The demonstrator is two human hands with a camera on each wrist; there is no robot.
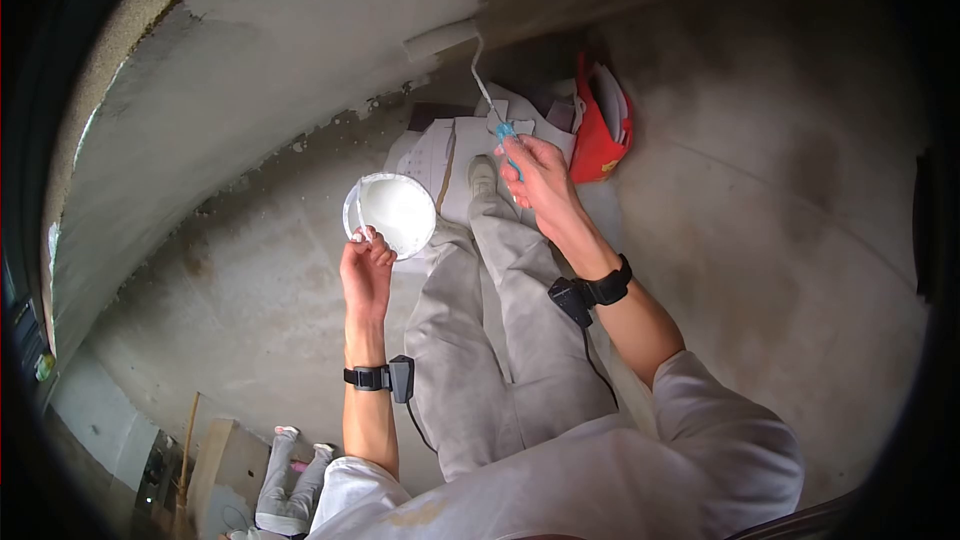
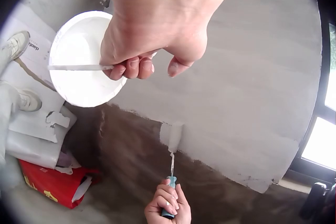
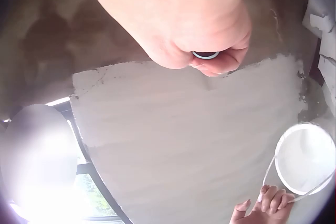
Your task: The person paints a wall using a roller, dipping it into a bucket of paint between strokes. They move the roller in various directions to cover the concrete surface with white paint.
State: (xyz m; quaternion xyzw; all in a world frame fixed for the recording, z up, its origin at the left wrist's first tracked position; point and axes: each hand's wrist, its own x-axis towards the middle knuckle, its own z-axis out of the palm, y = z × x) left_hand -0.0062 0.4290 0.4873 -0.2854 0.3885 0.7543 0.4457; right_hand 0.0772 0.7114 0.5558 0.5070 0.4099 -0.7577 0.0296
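My right hand (image 1: pixel 540 180) grips the blue handle of a paint roller (image 1: pixel 440 40), whose white sleeve lies against the wall (image 1: pixel 330 30). In the left wrist view the roller sleeve (image 2: pixel 171 136) sits at the border between the pale coated area and the bare brown part. Curled around the handle of a white bucket (image 1: pixel 398 215), the fingers of my left hand (image 1: pixel 367 265) carry it beside my legs. White paint shows inside the bucket. From the right wrist view, only the round end of the roller's grip (image 3: pixel 205 55) peeks out of the fist; the sleeve is hidden.
A red bag (image 1: pixel 602 130) stands on the floor past my feet, beside flattened cardboard sheets (image 1: pixel 450 145). A dark-framed window (image 2: pixel 317 145) borders the coated wall. Behind me at lower left are a broom (image 1: pixel 188 450) and another person's legs (image 1: pixel 290 490).
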